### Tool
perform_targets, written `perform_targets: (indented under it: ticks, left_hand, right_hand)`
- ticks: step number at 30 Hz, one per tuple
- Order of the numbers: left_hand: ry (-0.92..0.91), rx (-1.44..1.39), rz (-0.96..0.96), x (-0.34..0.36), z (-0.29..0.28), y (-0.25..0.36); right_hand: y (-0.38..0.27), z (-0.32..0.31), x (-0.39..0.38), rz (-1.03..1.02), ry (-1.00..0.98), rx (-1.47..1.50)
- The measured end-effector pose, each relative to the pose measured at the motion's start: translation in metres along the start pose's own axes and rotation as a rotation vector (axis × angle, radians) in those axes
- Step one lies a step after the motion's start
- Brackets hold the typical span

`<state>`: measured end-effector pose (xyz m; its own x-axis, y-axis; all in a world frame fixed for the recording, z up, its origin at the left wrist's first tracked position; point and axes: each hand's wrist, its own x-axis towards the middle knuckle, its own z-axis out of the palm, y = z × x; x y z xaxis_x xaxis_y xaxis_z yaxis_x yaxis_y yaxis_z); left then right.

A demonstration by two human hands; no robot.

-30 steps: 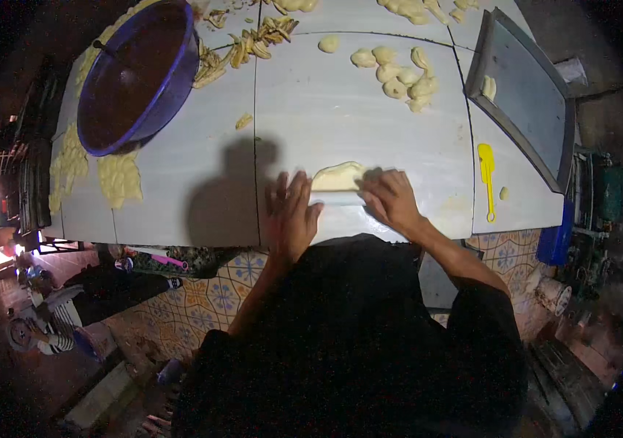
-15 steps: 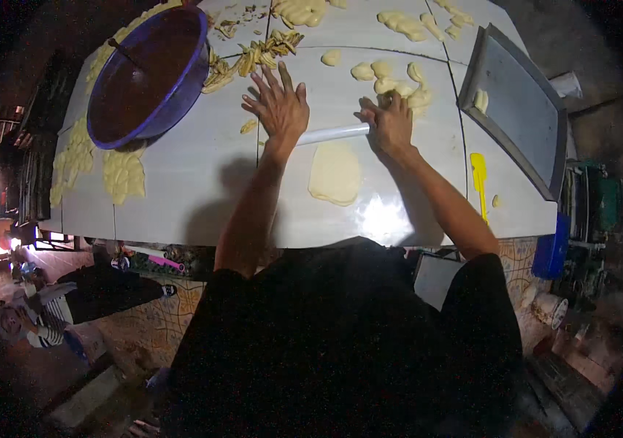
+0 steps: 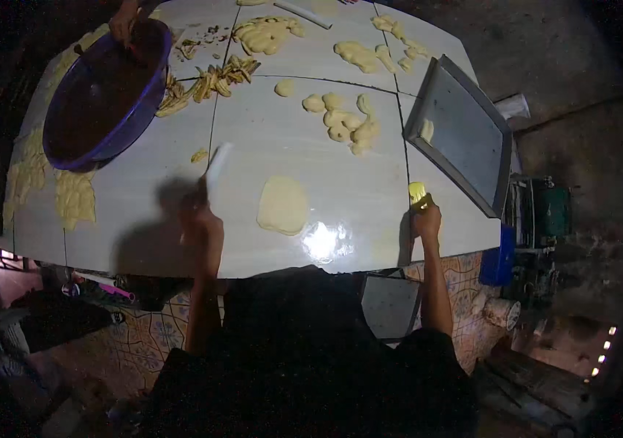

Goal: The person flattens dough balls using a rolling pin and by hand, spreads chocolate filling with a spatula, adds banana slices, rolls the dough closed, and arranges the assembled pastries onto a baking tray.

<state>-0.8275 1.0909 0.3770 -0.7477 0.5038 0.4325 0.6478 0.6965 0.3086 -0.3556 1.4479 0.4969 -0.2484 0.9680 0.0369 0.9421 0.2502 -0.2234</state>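
Note:
My left hand (image 3: pixel 202 223) grips one end of a white rolling pin (image 3: pixel 218 160), angled away from me at the left of a flattened oval of pale dough (image 3: pixel 282 206). My right hand (image 3: pixel 426 217) is closed on a yellow spatula (image 3: pixel 418 191) near the table's right front. Several soft dough pieces (image 3: pixel 337 121) lie farther back, beside a metal tray (image 3: pixel 464 135). At the left, another person's hand (image 3: pixel 123 28) reaches into a purple basin (image 3: pixel 147 101) with dark brown contents.
Banana pieces (image 3: pixel 216 82) and more dough (image 3: pixel 267 33) lie on the white tiled table (image 3: pixel 340 175). A second rolling pin (image 3: pixel 304 14) is at the back. Below are another tray (image 3: pixel 389 306), a blue container (image 3: pixel 496 255) and a white bucket (image 3: pixel 502 312).
My hands have separated and come back from the middle: the left moved leftward with the rolling pin, the right took hold of the spatula. The flattened dough is uncovered. Another person's hand appeared at the basin.

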Motion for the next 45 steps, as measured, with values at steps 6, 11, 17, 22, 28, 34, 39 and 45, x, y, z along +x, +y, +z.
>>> perform_targets:
  ticks: [6,11,17,22,28,34,39,45]
  left_hand:
    - [0.056,0.422,-0.094,-0.052,-0.067,0.008]
    - [-0.094,0.295,-0.388,-0.012,-0.122,0.077]
    - [0.095,0.090,-0.313,-0.017,-0.121,0.063]
    - [0.059,-0.193,-0.647,-0.032,-0.128,0.075]
    - [0.194,0.133,-0.544,-0.024,-0.138,0.077]
    - [0.171,-0.094,-0.516,-0.014,-0.124,0.076]
    - [0.148,0.097,-0.406,-0.034,-0.108,0.054]
    - [0.043,0.102,-0.343,-0.023,-0.103,0.053]
  right_hand:
    - [-0.107,-0.051,-0.007,0.086,-0.297,0.608]
    - [-0.313,-0.100,0.052,-0.753,-0.435,0.451]
    - [-0.601,-0.080,0.094,-1.484,-0.294,0.379]
    - [-0.713,0.007,0.079,-1.619,-0.260,-0.448]
    - [-0.734,-0.028,0.046,-1.737,-0.667,-0.624]
    - [-0.677,-0.113,0.079,-1.591,-0.693,-0.431]
    - [-0.519,-0.124,0.091,-1.733,-0.704,-0.051]
    - [-0.254,-0.075,-0.041,-1.120,-0.636,0.043]
